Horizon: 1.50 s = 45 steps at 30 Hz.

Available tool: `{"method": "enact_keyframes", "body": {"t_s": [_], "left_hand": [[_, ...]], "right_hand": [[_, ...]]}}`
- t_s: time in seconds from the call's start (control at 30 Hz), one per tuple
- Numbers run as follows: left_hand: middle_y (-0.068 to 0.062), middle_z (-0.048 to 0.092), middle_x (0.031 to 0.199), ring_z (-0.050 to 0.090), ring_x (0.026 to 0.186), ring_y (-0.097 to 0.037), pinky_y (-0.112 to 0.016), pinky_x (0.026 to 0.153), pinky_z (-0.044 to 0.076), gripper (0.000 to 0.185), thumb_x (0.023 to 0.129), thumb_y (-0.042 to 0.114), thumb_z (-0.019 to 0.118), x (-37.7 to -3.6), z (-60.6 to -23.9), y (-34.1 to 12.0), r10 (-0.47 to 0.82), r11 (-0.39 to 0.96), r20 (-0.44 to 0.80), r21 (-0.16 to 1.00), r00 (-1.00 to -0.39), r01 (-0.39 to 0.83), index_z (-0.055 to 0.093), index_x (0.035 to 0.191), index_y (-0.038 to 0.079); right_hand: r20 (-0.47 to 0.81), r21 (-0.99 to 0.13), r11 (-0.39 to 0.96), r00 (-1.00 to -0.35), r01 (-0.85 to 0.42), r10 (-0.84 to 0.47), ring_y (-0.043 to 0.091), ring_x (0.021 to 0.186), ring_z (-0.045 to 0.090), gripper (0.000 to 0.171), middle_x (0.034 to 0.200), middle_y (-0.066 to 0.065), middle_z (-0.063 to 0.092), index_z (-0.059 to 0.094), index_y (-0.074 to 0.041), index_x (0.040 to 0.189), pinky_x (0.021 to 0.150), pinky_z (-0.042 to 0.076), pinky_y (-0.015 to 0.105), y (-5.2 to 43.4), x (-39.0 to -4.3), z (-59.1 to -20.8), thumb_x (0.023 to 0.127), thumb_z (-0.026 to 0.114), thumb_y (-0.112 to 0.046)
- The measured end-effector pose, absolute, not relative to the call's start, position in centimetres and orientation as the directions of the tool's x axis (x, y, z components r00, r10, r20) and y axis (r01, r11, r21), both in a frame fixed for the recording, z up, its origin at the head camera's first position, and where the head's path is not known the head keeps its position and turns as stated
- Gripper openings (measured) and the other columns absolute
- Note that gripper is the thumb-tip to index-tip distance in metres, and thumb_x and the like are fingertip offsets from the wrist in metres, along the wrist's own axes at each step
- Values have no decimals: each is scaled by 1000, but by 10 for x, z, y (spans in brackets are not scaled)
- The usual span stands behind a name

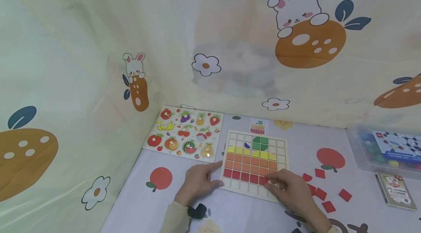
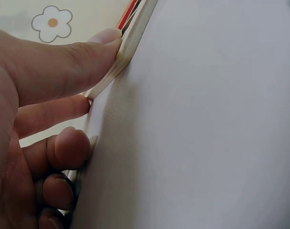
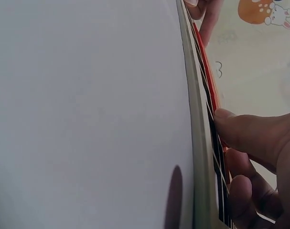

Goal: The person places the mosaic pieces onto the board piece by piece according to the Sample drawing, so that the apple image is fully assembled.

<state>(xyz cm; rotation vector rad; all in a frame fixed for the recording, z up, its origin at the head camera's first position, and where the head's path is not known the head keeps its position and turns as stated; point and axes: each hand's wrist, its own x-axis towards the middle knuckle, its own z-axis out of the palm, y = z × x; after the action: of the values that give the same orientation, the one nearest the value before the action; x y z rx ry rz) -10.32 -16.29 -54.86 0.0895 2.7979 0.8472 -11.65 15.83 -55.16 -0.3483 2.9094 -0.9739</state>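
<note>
A wooden grid board [image 1: 246,187] lies on the table, filled with rows of red, orange and yellow tiles. Above them sit green leaf-shaped pieces [image 1: 260,143] and a small blue piece [image 1: 247,145]. My left hand [image 1: 198,181] rests at the board's lower left corner, index finger on the left edge and thumb on the near edge. At the right end of the red row, my right hand [image 1: 291,189] pinches a red square tile [image 1: 263,180], partly hidden by the fingertips. In the right wrist view, the thumb [image 3: 250,133] touches the red row.
Several loose red tiles [image 1: 329,206] lie right of the board. Behind it is a small picture card [image 1: 258,126]; a fruit puzzle board [image 1: 184,145] lies back left. A clear plastic box [image 1: 365,165] and a small card box [image 1: 396,191] stand at the right.
</note>
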Motion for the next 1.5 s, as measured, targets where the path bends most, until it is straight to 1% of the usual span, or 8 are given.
{"method": "enact_keyframes", "body": {"t_s": [0.27,0.5,0.67,0.8,0.9,1.13,1.27,1.5], "left_hand": [[8,48,65,42,59,-8,-26,63,31,67,88,46,85,-105,-552,-162,128,832,-182,555,-975,5,63,149,35],[7,48,65,42,59,-9,-26,63,31,67,87,46,86,-105,-549,-162,123,829,-190,559,-974,-5,63,149,34],[7,48,66,43,60,-9,-27,64,32,68,87,45,86,-104,-549,-164,110,835,-200,551,-974,-19,62,150,34],[7,48,66,43,60,-10,-26,63,31,68,87,45,86,-104,-550,-165,107,835,-197,550,-975,-20,62,150,34],[7,48,65,43,60,-9,-26,63,31,67,88,45,85,-104,-550,-166,109,830,-198,557,-974,-21,62,150,34],[7,49,66,43,60,-9,-27,64,32,67,88,45,85,-103,-550,-165,123,831,-192,556,-974,-5,62,149,33],[7,49,66,43,60,-8,-27,64,32,67,87,45,86,-103,-550,-164,125,834,-188,552,-974,0,63,149,33],[7,49,66,44,60,-9,-27,64,33,67,88,45,85,-103,-550,-163,122,830,-198,558,-973,-9,62,150,34]], "right_hand": [[17,-618,770,-982,-159,-189,6,73,51,32,87,-10,67,82,-22,117,60,43,21,179,-118,-548,87,90,-28],[-22,-563,825,-999,49,44,22,82,59,49,103,11,71,71,-9,134,58,48,24,242,-131,-539,90,85,-25],[-117,-514,847,-989,138,90,42,99,63,56,127,30,63,64,-4,141,73,60,50,286,-144,-543,93,81,-27],[-115,-491,868,-993,71,16,43,97,64,52,124,33,63,68,-1,134,82,57,61,302,-148,-550,91,83,-24],[-106,-492,869,-994,60,8,40,94,65,46,120,32,63,72,1,127,81,58,60,303,-148,-553,90,84,-24],[-110,-494,870,-992,4,-58,36,95,64,58,126,32,65,65,-2,138,81,58,57,297,-147,-546,88,85,-24],[-59,-504,862,-993,-54,-97,32,91,66,53,122,29,69,70,-1,131,78,61,52,292,-146,-546,86,88,-21],[-106,-514,858,-993,5,-58,25,82,64,48,113,27,71,66,4,124,68,60,39,288,-146,-546,88,86,-21]]}}
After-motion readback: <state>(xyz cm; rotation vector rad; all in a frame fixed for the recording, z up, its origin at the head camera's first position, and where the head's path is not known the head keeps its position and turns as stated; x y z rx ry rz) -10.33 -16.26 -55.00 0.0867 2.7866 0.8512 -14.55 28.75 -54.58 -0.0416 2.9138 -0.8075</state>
